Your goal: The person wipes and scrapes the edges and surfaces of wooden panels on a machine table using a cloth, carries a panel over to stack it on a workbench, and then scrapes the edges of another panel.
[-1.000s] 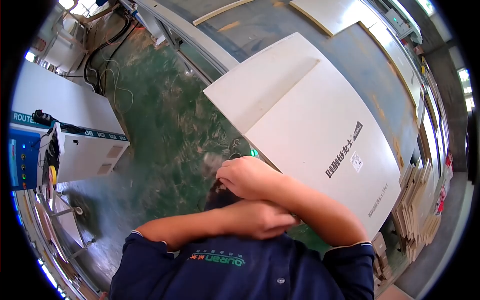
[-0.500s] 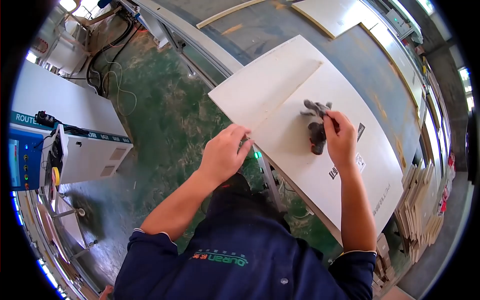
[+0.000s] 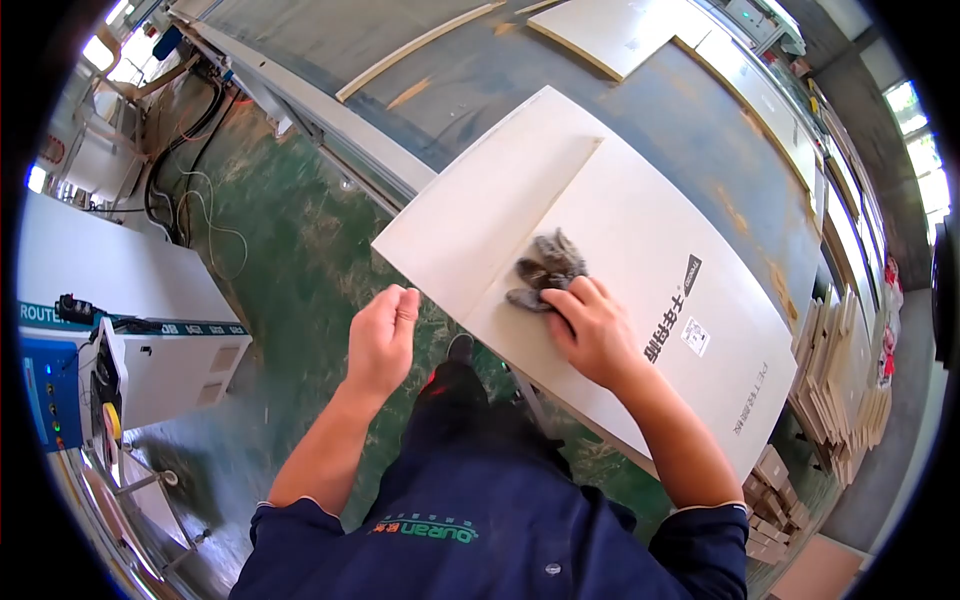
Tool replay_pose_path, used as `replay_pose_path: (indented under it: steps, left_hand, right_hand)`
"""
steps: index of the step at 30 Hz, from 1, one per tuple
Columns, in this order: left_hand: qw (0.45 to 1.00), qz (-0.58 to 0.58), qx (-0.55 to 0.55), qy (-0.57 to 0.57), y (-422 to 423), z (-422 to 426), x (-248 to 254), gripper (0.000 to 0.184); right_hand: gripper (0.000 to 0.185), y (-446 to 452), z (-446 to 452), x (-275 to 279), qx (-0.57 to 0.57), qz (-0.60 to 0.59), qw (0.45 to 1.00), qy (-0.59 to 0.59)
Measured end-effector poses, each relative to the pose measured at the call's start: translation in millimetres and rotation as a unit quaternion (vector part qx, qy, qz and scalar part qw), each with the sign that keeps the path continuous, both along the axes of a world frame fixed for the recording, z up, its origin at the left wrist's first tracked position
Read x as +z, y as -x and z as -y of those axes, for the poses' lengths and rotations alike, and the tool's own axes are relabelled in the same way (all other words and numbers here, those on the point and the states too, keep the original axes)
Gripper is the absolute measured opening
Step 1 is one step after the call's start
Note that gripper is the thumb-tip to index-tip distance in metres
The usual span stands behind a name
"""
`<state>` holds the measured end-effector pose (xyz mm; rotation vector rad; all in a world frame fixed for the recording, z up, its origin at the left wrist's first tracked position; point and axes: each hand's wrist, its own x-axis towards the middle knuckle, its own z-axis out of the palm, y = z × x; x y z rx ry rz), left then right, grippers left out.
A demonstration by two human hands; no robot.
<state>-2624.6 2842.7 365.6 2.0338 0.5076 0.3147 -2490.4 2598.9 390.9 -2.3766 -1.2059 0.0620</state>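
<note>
A pair of worn grey-black work gloves (image 3: 550,262) lies bunched on a white board (image 3: 640,215) with printed black lettering and a small label. My right hand (image 3: 594,328) is closed on the near edge of the gloves, above the board. Left of the board's near corner, my left hand (image 3: 382,335) hangs in the air as a loose fist, with its thumb uppermost. Nothing shows in it, and it does not touch the board.
Beyond the board stretches a grey machine bed (image 3: 450,110) carrying wooden strips and white panels. A white router cabinet (image 3: 170,370) with a blue control panel (image 3: 50,395) stands at the left. Stacked board pieces (image 3: 838,375) lean at the right. The green floor (image 3: 290,270) is dusty.
My right hand has brought the gloves left and nearer across the board. My left hand has moved left, away from the board's edge, and its fingers have closed. The view has shifted.
</note>
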Motion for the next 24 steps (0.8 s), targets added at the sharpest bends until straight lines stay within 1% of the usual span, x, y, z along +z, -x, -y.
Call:
replay_pose_path:
  steps: [2, 3, 5, 7, 8, 9, 10, 11, 12, 15, 17, 18, 19, 21, 22, 24]
  left_hand:
    - [0.996, 0.06, -0.043, -0.047, -12.6, 9.9, 11.7, 0.026]
    - [0.99, 0.058, -0.085, -0.092, -16.7, 11.9, 9.7, 0.02]
    - [0.976, 0.123, -0.137, -0.117, -33.1, 27.7, 18.0, 0.008]
    - [0.948, 0.13, -0.23, -0.179, -42.0, 41.0, 32.2, 0.025]
    - [0.935, 0.089, -0.295, -0.178, -41.1, 43.7, 29.9, 0.036]
    - [0.924, 0.063, -0.321, -0.2, -40.3, 48.8, 24.7, 0.038]
    - [0.916, 0.057, -0.33, -0.22, -39.5, 49.9, 21.6, 0.038]
    - [0.908, 0.051, -0.341, -0.239, -38.9, 49.2, 20.0, 0.038]
    - [0.914, 0.047, -0.333, -0.229, -38.5, 46.3, 21.1, 0.038]
    - [0.93, 0.037, -0.3, -0.211, -40.6, 32.5, 22.1, 0.038]
    - [0.934, 0.04, -0.281, -0.218, -40.3, 26.4, 19.2, 0.038]
    - [0.931, 0.052, -0.286, -0.22, -43.0, 25.6, 19.5, 0.039]
    - [0.924, 0.059, -0.317, -0.206, -47.6, 24.9, 19.8, 0.039]
    - [0.907, 0.07, -0.375, -0.18, -53.6, 23.7, 20.1, 0.039]
    - [0.912, 0.044, -0.355, -0.203, -54.7, 18.7, 18.8, 0.039]
    - [0.919, -0.008, -0.31, -0.242, -52.1, 2.4, 15.3, 0.04]
  right_hand:
    - [0.02, -7.2, -19.2, 1.1, 0.03, 0.019, 0.999, 0.001]
    - [0.018, -13.3, -28.8, 3.7, 0.041, 0.027, 0.999, 0.003]
    - [0.02, -38.6, -42.7, -7.5, 0.046, 0.056, 0.997, -0.003]
    - [0.02, -81.8, -45.5, -24.2, 0.035, 0.095, 0.995, 0.001]
    - [0.018, -120.0, -34.1, -43.2, 0.015, 0.143, 0.989, -0.016]
    - [0.017, -166.2, -15.1, -55.6, -0.05, 0.179, 0.983, -0.001]
    - [0.017, -222.2, 19.5, -75.3, -0.204, 0.186, 0.959, 0.067]
    - [0.019, -235.6, 30.1, -23.3, -0.363, 0.075, 0.917, 0.149]
    - [0.02, -264.2, 57.9, -15.1, -0.461, -0.027, 0.875, 0.144]
    - [0.018, -268.6, 64.3, 0.7, -0.456, 0.124, 0.88, 0.042]
    - [0.016, -250.1, 32.6, -11.5, -0.326, 0.21, 0.921, -0.03]
    - [0.016, -229.9, 9.6, -14.6, -0.283, 0.177, 0.942, -0.022]
    - [0.017, -207.7, -11.6, -16.5, -0.238, 0.147, 0.96, -0.019]
    - [0.015, -174.4, -32.1, -25.8, -0.118, 0.112, 0.983, 0.087]
    - [0.015, -174.0, -25.7, -28.2, -0.129, 0.121, 0.979, 0.098]
    - [0.016, -183.8, 16.4, -35.9, -0.15, 0.136, 0.971, 0.125]
